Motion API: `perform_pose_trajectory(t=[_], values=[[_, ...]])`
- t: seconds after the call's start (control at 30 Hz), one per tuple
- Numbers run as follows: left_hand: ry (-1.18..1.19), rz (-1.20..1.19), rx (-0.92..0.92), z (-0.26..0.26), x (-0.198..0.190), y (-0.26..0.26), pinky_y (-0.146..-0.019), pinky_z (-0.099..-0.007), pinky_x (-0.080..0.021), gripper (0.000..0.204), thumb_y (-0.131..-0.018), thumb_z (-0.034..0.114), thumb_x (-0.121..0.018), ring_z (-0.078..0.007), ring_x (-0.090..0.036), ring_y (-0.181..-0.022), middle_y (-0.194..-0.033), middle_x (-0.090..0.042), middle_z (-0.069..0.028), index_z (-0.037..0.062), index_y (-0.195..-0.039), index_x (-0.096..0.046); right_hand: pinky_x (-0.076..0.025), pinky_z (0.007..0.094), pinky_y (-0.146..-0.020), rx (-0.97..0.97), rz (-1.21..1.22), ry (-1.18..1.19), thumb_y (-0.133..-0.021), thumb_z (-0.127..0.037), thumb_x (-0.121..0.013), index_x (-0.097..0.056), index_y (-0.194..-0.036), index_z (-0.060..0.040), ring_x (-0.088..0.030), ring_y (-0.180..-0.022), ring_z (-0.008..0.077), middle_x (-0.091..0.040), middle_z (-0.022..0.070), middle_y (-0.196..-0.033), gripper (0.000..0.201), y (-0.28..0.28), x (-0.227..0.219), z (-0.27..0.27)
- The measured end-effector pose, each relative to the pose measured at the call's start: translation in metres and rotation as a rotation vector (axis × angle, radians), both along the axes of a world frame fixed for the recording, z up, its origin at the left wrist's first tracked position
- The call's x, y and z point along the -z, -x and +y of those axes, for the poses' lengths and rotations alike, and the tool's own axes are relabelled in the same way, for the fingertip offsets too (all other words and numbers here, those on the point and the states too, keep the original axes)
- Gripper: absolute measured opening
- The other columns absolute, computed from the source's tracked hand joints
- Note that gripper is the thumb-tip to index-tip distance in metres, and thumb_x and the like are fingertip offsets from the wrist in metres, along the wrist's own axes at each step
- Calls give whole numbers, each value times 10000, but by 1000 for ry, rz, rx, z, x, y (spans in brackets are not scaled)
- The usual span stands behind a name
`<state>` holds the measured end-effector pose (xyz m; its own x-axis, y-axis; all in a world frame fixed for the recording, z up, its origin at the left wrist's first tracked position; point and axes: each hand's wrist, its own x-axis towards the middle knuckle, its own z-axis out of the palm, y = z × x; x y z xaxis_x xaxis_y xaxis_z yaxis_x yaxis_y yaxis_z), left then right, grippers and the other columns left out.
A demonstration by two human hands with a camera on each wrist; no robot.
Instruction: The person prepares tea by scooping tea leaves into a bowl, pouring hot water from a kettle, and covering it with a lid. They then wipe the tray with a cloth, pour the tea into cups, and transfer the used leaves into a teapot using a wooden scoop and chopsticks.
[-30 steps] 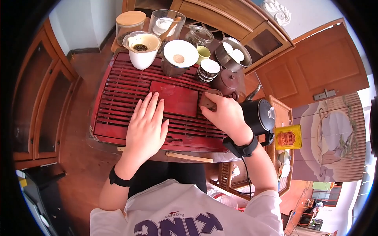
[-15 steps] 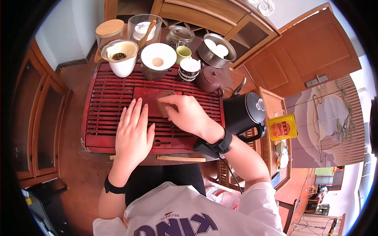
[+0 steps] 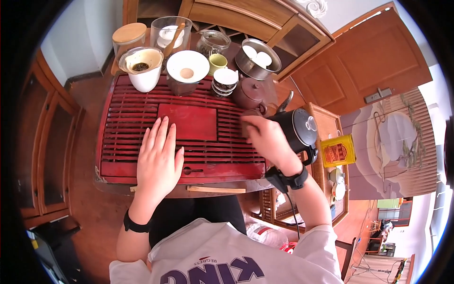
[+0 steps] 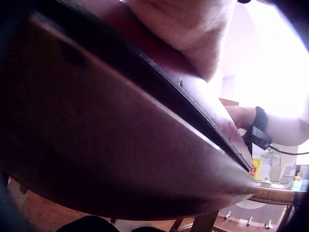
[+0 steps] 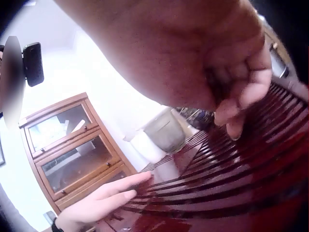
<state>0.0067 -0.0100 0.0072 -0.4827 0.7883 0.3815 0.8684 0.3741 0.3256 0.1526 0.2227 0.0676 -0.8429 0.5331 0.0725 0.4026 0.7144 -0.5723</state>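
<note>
A brown piece (image 3: pixel 251 113) is in the right hand (image 3: pixel 269 142), and only a small part of it shows beside the fingers. This hand is closed around it, with the fingers curled, over the right part of the red slatted tray (image 3: pixel 227 173). To the left of this hand there is a smooth red panel (image 3: pixel 193 124), set in the tray. The left hand (image 3: pixel 158 165) is open and rests flat on the tray, its fingers straight and pointing away from the person. Beyond the right hand stands a brown teapot (image 3: pixel 248 92), and just to the right of the hand, a black kettle (image 3: pixel 298 128). Farther beyond and more to the left are the stacked cups (image 3: pixel 224 85), a green cup (image 3: pixel 217 63) and a wide white dish (image 3: pixel 189 61). Beyond the left hand stands a white vessel (image 3: pixel 147 80) with dark leaves in its top.
</note>
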Motion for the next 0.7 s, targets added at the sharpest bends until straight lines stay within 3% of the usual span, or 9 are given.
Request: perform_pose_trajectory(t=[0.03,0.1,0.13,0.23,0.3,0.37,0.43,0.53,0.7], values=[[3,2,-3,0,0,0,-1164,-490,-299,502,-925,161,-578,-371,-386,-1391,-1476,-424,-223,-53,-1368,-479,-544,450,-788,-61,24,36,-892,-87,-563,-675,-1070,6,-668,-889,401,-674,253,-939,231,8,4,-7],[11,4,-1,0,0,1,-1165,-490,-298,503,-925,162,-576,-371,-384,-1393,-1477,-423,-222,-51,-1370,-478,-554,329,-661,-144,-50,78,-915,-17,-523,-637,-1196,5,-695,-695,202,-697,148,-868,304,23,3,-24],[20,-4,-3,0,0,1,-1166,-491,-296,504,-926,163,-574,-371,-381,-1395,-1478,-422,-222,-49,-1373,-476,-554,329,-661,-135,-45,79,-915,-17,-523,-637,-1196,5,-695,-695,202,-697,148,-868,304,25,8,-26],[21,-11,-1,0,1,1,-1168,-490,-294,509,-928,165,-572,-370,-378,-1397,-1481,-421,-221,-45,-1380,-470,-551,336,-661,-230,102,-136,-898,-17,-529,-648,-1167,13,-690,-685,209,-695,155,-854,296,28,15,-22],[21,-6,2,0,1,1,-1168,-490,-294,510,-930,167,-570,-370,-379,-1397,-1481,-421,-220,-44,-1382,-467,-550,458,-765,-108,57,58,-873,-67,-553,-691,-1041,-7,-676,-828,396,-684,232,-892,225,21,7,-15],[20,-7,-1,0,2,1,-1169,-490,-293,511,-932,170,-568,-370,-379,-1396,-1482,-421,-219,-43,-1384,-465,-557,456,-781,-3,7,-132,-860,-65,-548,-707,-1017,-22,-678,-832,393,-689,228,-902,228,7,5,-9],[12,-1,3,0,2,1,-1169,-491,-292,511,-934,173,-566,-371,-381,-1394,-1481,-423,-218,-44,-1386,-463,-556,458,-777,54,33,-221,-862,-68,-548,-704,-1017,-12,-679,-832,395,-692,230,-891,227,-9,6,-2],[17,-7,5,0,1,1,-1168,-490,-293,510,-936,178,-565,-370,-381,-1394,-1481,-424,-215,-45,-1383,-464,-542,444,-801,136,-118,-284,-863,-47,-540,-686,-1065,-7,-673,-885,402,-690,239,-937,252,-28,5,10],[22,-3,7,0,0,1,-1166,-488,-295,507,-938,180,-564,-369,-380,-1395,-1482,-425,-213,-48,-1381,-468,-528,472,-737,-32,-27,-355,-876,-38,-562,-601,-1134,-25,-657,-844,408,-680,221,-904,261,-12,5,-4]])
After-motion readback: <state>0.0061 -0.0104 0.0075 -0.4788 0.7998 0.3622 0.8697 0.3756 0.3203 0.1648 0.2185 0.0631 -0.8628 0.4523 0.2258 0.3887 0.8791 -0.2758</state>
